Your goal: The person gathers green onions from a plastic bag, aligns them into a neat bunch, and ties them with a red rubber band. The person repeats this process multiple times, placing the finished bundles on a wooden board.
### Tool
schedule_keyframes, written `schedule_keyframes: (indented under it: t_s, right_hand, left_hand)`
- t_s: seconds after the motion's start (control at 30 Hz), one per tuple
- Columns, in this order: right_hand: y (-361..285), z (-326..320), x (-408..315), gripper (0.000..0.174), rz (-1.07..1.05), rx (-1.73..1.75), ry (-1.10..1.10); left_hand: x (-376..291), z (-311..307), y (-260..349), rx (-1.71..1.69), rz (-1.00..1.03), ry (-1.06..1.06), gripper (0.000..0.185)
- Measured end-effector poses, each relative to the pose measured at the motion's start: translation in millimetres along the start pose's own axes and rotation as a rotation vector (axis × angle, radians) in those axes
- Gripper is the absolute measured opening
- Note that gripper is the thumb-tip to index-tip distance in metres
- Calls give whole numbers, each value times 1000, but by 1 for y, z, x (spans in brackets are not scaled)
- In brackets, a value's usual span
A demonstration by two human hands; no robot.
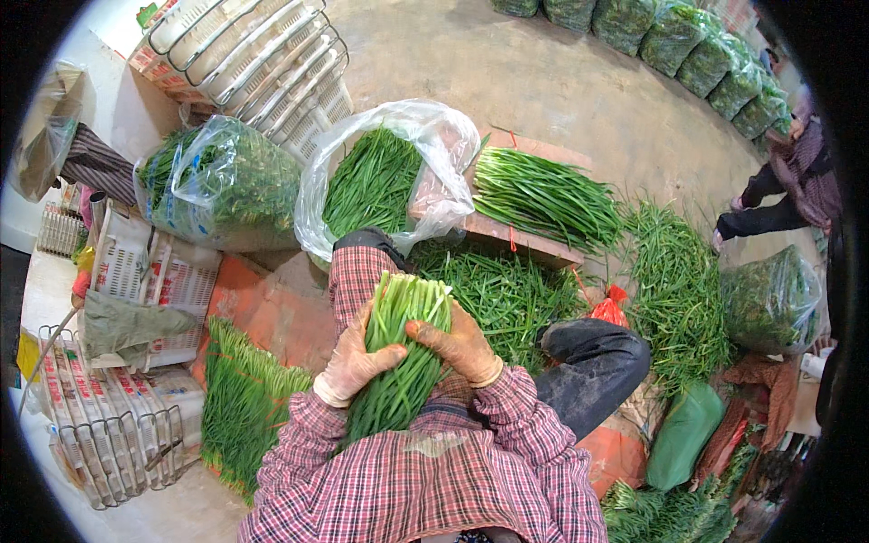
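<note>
A bunch of green garlic chives (407, 360) stands between my two gloved hands, its pale cut ends pointing away from me. My left hand (356, 366) wraps its left side, thumb across the front. From the right, my right hand (465, 343) grips it, thumb laid over the stems. Beyond, a larger bundle of chives (543, 197) lies on a low board (529, 248) with red ties beneath it. An open clear plastic bag (445, 129) holding chives (373, 180) is beside the board. Loose green leaves (509, 292) are heaped between my knees.
Tied chive bundles (248, 400) are at my left, near stacked white plastic crates (115, 421). A filled plastic bag (220, 183) lies beyond them. Loose leaves (679, 298) and a green sack (686, 434) are at right. Another person (787, 183) is at the far right, near filled bags (703, 64).
</note>
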State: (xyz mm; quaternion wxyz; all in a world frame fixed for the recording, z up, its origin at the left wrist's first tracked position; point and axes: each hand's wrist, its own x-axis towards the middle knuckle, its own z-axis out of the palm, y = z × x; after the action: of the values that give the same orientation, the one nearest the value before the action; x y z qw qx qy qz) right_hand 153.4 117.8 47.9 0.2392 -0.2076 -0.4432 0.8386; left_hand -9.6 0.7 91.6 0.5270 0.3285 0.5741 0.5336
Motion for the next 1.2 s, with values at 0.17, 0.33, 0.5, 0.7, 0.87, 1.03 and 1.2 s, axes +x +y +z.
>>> schedule_keyframes:
  t_s: [0.17,0.33,0.5,0.7,0.87,1.03,1.2]
  right_hand:
    - [3,-7,-2,59,19,100,57]
    - [8,-11,0,54,-1,187,43]
    - [9,-7,-1,38,30,190,178]
    - [14,0,0,31,-50,-124,268]
    - [15,0,-7,23,-62,42,338]
    - [14,-4,-5,25,-20,80,338]
    - [13,-9,6,32,2,35,276]
  left_hand:
    - [9,-18,-9,-203,-123,-26,76]
    - [12,-21,-25,-227,-160,-93,76]
    - [10,-13,-1,-159,-159,-223,81]
    - [32,-4,24,133,-83,-203,79]
    - [39,-15,18,-84,-231,-191,61]
    - [34,-17,13,-162,-203,-165,58]
    - [39,-10,18,56,-59,-295,55]
